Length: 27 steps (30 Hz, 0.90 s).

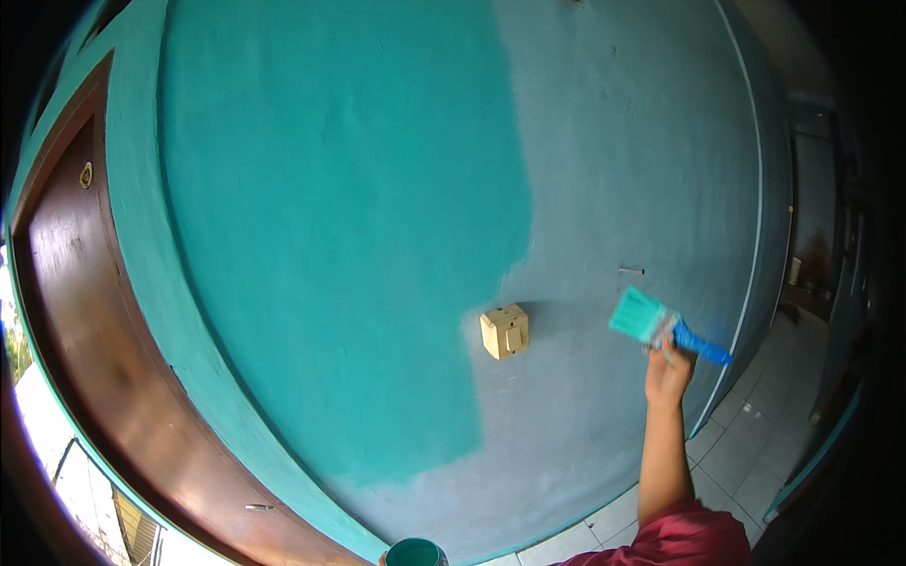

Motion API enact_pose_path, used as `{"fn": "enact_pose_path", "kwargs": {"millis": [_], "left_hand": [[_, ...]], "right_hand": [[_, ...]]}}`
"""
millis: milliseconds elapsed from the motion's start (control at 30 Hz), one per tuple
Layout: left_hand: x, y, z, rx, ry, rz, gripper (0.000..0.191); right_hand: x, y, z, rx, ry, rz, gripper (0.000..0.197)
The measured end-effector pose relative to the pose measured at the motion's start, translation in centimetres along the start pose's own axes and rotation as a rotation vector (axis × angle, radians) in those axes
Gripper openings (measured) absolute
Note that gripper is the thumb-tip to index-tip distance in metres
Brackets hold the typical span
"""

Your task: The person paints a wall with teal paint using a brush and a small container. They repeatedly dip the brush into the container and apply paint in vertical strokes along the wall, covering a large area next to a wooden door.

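My right hand (669, 368) grips a wide paintbrush (643, 317) with a blue handle, its bristles coated in turquoise paint. The brush is raised in front of the blue-grey part of the wall (580, 396), below a nail (632, 270). Fresh turquoise paint (340, 233) covers the wall's left and middle. A cream switch box (505, 332) is mounted at the edge between the two colours. At the bottom edge is a container of turquoise paint (416, 552), with a small part of my left hand (383, 558) against its left side.
A brown wooden door (106, 339) with a metal handle (259, 506) stands at the left, beyond a turquoise wall edge. White floor tiles (732, 431) run along the wall's base. At the right, past the wall's corner, is a dim passage with a doorway (814, 212).
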<state>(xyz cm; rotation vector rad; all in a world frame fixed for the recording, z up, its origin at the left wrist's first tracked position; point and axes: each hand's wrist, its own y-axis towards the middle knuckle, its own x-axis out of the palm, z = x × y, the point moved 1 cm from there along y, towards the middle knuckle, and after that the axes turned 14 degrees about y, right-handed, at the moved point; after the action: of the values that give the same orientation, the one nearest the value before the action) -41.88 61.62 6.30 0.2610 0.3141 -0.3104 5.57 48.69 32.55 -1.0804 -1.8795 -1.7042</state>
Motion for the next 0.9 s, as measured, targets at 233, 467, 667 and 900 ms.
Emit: {"fn": "enact_pose_path", "kwargs": {"millis": [233,467,667,900], "left_hand": [[0.5,1.4,2.1,0.103,-0.031,-0.133,0.103],[2.3,4.5,5.7,0.257,-0.014,-0.261,0.099],[3.9,6.4,8.7,0.362,-0.03,-0.388,0.096],[4.2,6.2,8.1,0.377,-0.132,-0.532,0.099]], "right_hand": [[-12.2,-18.3,0.6,0.921,0.176,0.707,0.016],[-4.3,-22.1,-2.3,0.921,0.132,0.411,0.006],[6.3,-21.6,-3.5,0.726,-0.113,-0.319,0.023],[10.5,-21.7,-4.0,0.528,-0.542,-0.811,0.017]]}}
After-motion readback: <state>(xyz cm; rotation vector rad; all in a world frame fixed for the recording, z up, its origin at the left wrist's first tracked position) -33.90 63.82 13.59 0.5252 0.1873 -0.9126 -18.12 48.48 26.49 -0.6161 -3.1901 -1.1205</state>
